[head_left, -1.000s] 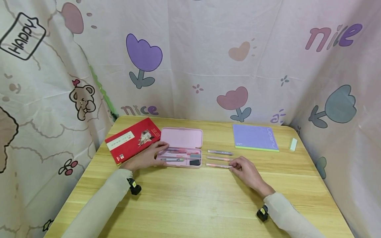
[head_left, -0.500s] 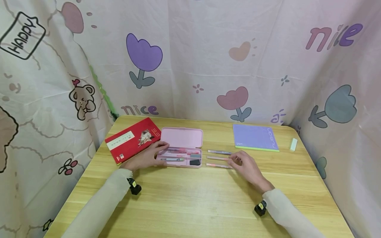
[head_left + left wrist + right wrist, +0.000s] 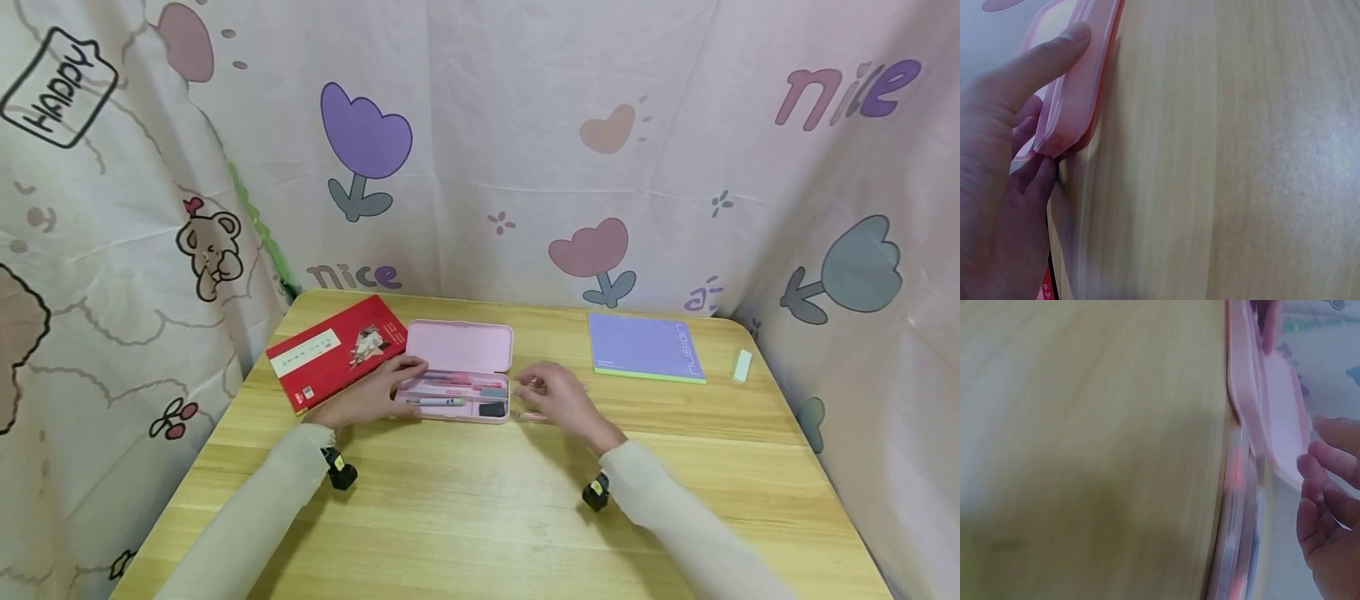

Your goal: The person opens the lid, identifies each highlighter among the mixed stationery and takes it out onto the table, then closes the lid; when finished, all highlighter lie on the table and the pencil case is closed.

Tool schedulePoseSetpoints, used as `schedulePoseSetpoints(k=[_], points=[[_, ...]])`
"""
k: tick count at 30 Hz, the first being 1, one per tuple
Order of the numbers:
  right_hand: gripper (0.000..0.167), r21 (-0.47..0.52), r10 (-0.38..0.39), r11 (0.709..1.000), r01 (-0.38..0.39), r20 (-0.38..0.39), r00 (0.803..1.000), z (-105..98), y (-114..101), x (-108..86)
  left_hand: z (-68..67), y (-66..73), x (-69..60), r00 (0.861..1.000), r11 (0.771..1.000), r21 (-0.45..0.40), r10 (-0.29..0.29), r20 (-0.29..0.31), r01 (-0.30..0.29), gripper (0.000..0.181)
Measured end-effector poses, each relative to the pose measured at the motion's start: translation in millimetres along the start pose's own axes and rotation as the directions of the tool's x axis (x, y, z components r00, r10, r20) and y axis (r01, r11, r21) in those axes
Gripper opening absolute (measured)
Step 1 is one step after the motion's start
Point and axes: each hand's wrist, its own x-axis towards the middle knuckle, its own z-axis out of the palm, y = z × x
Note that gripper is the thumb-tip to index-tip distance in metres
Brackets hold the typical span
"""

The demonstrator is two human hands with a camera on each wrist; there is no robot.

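An open pink pencil case point(image 3: 459, 348) lies on the table with pens, a grey piece and a black piece point(image 3: 491, 409) in its tray. My left hand point(image 3: 367, 396) grips the case's left end; in the left wrist view its thumb lies on the pink side wall point(image 3: 1082, 94). Just right of the case, my right hand point(image 3: 558, 398) hovers over the pens, fingers bent and apart, with nothing visible in them. It hides most of the pens; one pen point(image 3: 531, 416) shows below it. The right wrist view shows several pens point(image 3: 1230, 519) beside the case, below the hand point(image 3: 1332, 500).
A red book point(image 3: 337, 354) lies left of the case, close by the left hand. At the back right is a purple notebook point(image 3: 647, 346), with a whitish-green eraser point(image 3: 742, 366) farther right. A patterned curtain point(image 3: 480, 150) hangs behind the table.
My right hand has moved left from the right ends of the pens to their left ends, near the case. My left hand has stayed on the case.
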Motion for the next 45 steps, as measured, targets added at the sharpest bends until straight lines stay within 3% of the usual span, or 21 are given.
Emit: schedulePoseSetpoints(k=[8, 12, 19, 23, 32, 39, 45], points=[[0.025, -0.011, -0.1, 0.995, 0.102, 0.105, 0.989, 35.8, -23.3, 28.2, -0.3, -2.1, 0.3, 1.0, 1.0, 0.004, 0.001, -0.002, -0.001, 0.095], [0.026, -0.009, -0.115, 0.993, 0.118, 0.155, 0.981, 48.2, -29.6, 36.2, -0.5, -1.8, 0.5, 1.0, 1.0, 0.002, 0.002, -0.001, -0.002, 0.095], [0.024, -0.13, -0.151, 0.975, 0.18, 0.207, 0.967, 60.8, -37.2, 44.2, 1.6, -3.6, 0.9, 1.0, 1.0, 0.007, 0.01, 0.003, -0.01, 0.094], [0.024, -0.164, -0.133, 0.971, 0.173, 0.232, 0.964, 65.5, -39.4, 45.9, 1.3, -2.3, 0.5, 1.0, 1.0, -0.013, 0.018, 0.007, -0.018, 0.093], [0.019, -0.229, -0.132, 0.956, 0.185, 0.23, 0.964, 70.7, -46.0, 47.5, 1.6, -0.3, 0.2, 1.0, 1.0, -0.018, 0.017, 0.01, -0.017, 0.093], [0.016, -0.222, -0.074, 0.967, 0.122, 0.212, 0.974, 71.2, -49.8, 49.8, 2.0, 0.6, 0.0, 1.0, 1.0, -0.015, 0.013, 0.009, -0.013, 0.094], [0.014, -0.205, -0.093, 0.971, 0.126, 0.165, 0.982, 64.8, -47.9, 48.4, 1.3, -0.8, 0.0, 1.0, 1.0, -0.016, 0.015, 0.002, -0.015, 0.093]])
